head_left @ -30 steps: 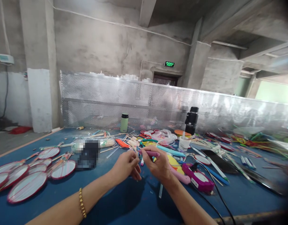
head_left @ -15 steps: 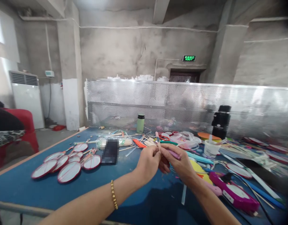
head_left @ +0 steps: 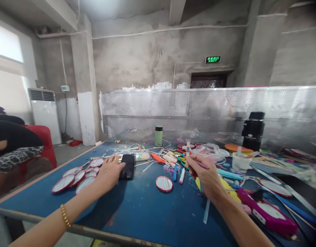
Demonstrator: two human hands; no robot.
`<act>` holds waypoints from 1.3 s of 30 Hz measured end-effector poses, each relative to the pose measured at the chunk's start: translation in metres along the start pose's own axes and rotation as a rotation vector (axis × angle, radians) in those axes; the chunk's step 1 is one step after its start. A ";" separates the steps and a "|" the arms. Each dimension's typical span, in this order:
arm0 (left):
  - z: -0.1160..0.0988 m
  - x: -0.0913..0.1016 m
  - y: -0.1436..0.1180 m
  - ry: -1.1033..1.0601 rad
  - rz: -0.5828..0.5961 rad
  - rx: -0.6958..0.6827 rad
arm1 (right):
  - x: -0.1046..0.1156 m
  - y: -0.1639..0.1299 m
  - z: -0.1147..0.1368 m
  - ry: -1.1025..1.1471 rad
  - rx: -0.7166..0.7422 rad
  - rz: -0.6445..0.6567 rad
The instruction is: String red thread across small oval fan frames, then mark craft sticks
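Holding a thin pale stick [head_left: 188, 151] upright, my right hand [head_left: 204, 173] has its fingers pinched around the lower end, with a purple tool [head_left: 201, 165] tucked in the same grip. That hand hovers over the blue table [head_left: 145, 209], above the clutter of coloured sticks and pens. My left hand [head_left: 109, 172] lies well apart to the left, fingers spread loosely and resting on a black phone [head_left: 127, 167] (its face is blurred). Just left of the phone sits a cluster of round red-rimmed fans [head_left: 77, 173], and one single red-rimmed fan [head_left: 164, 183] lies between my hands. Farther back stand a green bottle [head_left: 158, 136] and a black flask [head_left: 253, 130] before a perforated metal screen [head_left: 199, 109].
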State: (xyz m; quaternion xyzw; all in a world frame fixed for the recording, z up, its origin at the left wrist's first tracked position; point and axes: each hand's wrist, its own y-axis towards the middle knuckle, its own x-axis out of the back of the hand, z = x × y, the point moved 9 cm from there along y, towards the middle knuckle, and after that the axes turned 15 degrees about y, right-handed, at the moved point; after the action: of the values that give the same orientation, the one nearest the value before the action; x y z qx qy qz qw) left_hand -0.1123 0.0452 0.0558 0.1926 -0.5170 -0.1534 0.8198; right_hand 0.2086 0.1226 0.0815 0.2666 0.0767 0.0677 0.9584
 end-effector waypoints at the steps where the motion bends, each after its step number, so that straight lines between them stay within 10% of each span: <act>1: 0.004 -0.008 -0.001 0.030 0.031 0.000 | -0.001 0.000 0.000 -0.007 -0.002 0.005; 19: -0.007 -0.039 0.005 0.052 0.085 -0.014 | 0.005 -0.002 0.004 -0.017 0.034 -0.009; 27: 0.009 0.029 0.000 -0.212 -0.218 0.098 | 0.007 -0.002 0.005 -0.001 0.046 -0.028; 30: -0.023 0.068 0.000 -0.565 -0.327 -0.013 | 0.000 -0.004 0.008 0.032 0.061 0.008; 35: -0.126 0.075 0.019 -1.191 0.019 -0.169 | -0.001 -0.006 0.014 0.172 0.088 0.011; 39: -0.170 0.081 0.026 -1.223 0.069 -0.243 | 0.012 -0.005 0.014 0.156 0.094 -0.075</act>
State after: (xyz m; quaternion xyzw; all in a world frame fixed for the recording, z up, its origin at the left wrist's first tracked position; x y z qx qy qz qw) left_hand 0.0768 0.0583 0.0652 -0.0415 -0.8777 -0.2668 0.3960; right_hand 0.2235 0.1132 0.0891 0.3022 0.1641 0.0485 0.9378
